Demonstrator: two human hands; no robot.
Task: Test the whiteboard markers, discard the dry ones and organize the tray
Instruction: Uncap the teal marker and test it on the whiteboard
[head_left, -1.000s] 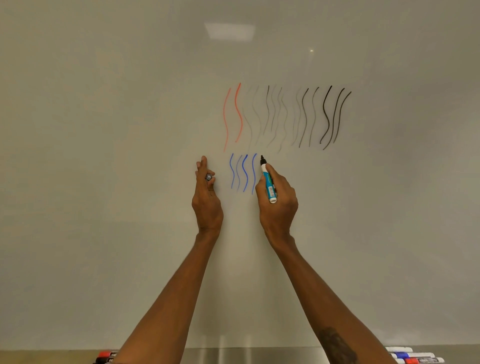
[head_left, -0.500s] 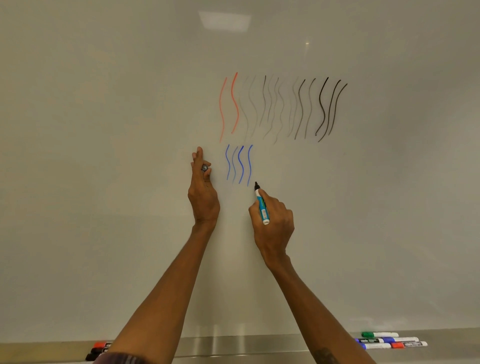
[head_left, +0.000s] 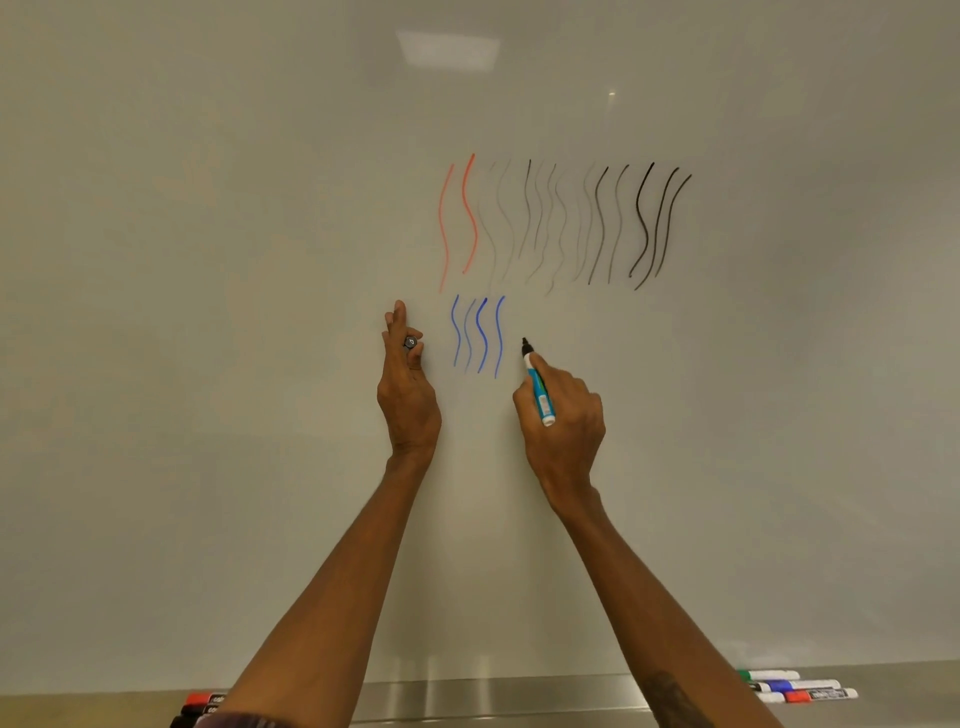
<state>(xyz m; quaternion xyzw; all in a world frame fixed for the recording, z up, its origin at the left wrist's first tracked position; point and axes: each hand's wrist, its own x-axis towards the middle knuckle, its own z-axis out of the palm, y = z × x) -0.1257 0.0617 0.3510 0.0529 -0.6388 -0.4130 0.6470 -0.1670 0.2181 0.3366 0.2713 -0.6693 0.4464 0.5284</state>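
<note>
Your right grip (head_left: 563, 415) pinches the teal marker (head_left: 538, 387), tip at the whiteboard (head_left: 208, 312) just right of the blue strokes (head_left: 482, 338), placed to draw a test line. Your left grip (head_left: 408, 395) pinches a dark cap (head_left: 411, 342), handy for recapping.

A big glossy whiteboard (head_left: 208, 415) fills the whole view, so this is an office meeting room or a classroom, can't tell which. A brushed-metal tray (head_left: 493, 699) runs along its bottom edge, with capped markers (head_left: 795, 688) lying at the right and red and black markers (head_left: 200, 704) at the left. Up top, a rectangular ceiling light panel (head_left: 448, 48) reflects off the board. Wavy test strokes (head_left: 550, 223) in red, black and blue sit mid-board.
</note>
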